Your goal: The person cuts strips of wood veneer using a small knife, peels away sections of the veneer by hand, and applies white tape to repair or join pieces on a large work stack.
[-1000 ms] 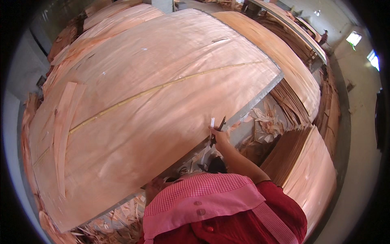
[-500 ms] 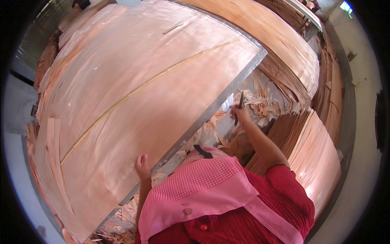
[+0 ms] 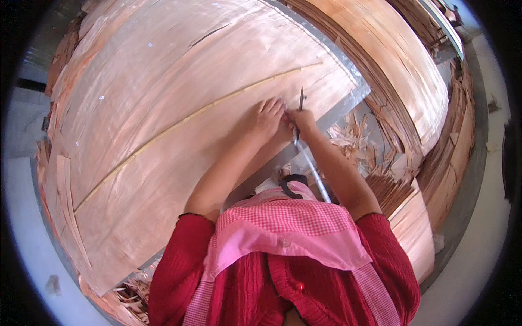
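A large pale pinkish wood veneer sheet (image 3: 179, 103) lies in front of me on a grey-edged table. My left hand (image 3: 266, 118) lies on it near its right-hand edge, fingers stretched forward. Right beside its fingertips, my right hand (image 3: 302, 120) is closed round a slim dark knife-like tool (image 3: 302, 96), which stands up out of the fist. A narrow white strip (image 3: 316, 174) hangs from below the right hand towards my apron; how it is held is hidden. Across the sheet runs a thin yellowish stick (image 3: 201, 111), left of both hands.
Narrow veneer strips (image 3: 69, 201) lie on the sheet's left side. A dark slit (image 3: 209, 35) shows at its far part. Stacked veneers (image 3: 389, 65) rise beyond the table, with another stack (image 3: 408, 217) at my right. Veneer scraps (image 3: 350, 133) litter the gap between.
My right hand has moved from beyond the table edge onto the sheet's edge with the dark tool. The left hand has reached forward to join it. The hanging white strip now shows at length.
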Available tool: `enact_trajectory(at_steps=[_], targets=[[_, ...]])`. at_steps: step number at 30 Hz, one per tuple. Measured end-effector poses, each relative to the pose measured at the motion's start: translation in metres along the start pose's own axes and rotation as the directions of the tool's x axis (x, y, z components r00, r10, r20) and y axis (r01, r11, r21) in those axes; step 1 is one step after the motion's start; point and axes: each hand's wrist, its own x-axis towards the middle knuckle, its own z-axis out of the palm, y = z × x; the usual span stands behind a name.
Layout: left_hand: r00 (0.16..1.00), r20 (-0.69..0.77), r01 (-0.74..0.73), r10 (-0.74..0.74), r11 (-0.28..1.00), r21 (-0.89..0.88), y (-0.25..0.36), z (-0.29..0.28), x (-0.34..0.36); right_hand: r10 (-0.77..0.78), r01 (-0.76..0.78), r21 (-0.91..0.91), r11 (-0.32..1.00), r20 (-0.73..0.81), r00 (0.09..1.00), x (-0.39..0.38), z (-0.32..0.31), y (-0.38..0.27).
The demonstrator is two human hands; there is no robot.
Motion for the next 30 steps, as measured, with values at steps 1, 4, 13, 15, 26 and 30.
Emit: enact_trajectory(at_steps=[1,4,13,15,26,30], targets=[[1.0,0.014,0.003,-0.003,1.0,0.003,0.001,0.013,-0.005,-0.013,0.013,0.007,1.0,0.023,1.0,0.0,-0.004,0.004],[0.997,0.081,-0.004,-0.003,0.997,0.081,0.016,0.015,0.011,-0.155,0.213,-0.506,0.836,0.154,0.976,0.031,-0.06,0.004],[0.893,-0.124,0.442,-0.433,0.895,0.06,-0.153,-0.072,0.116,0.013,0.086,-0.451,0.889,0.212,0.977,0.031,-0.105,-0.163],[0.844,-0.133,0.536,-0.52,0.831,0.148,-0.204,-0.061,0.128,0.042,0.077,-0.416,0.906,0.27,0.962,0.039,-0.073,-0.166],[0.778,-0.205,0.6,-0.594,0.799,-0.041,-0.235,-0.028,0.134,0.073,0.026,-0.396,0.918,0.233,0.97,0.143,0.085,-0.216],[0.822,-0.222,0.541,-0.525,0.841,0.015,-0.257,-0.014,0.116,0.046,0.015,-0.132,0.991,0.447,0.893,0.187,0.192,-0.237]])
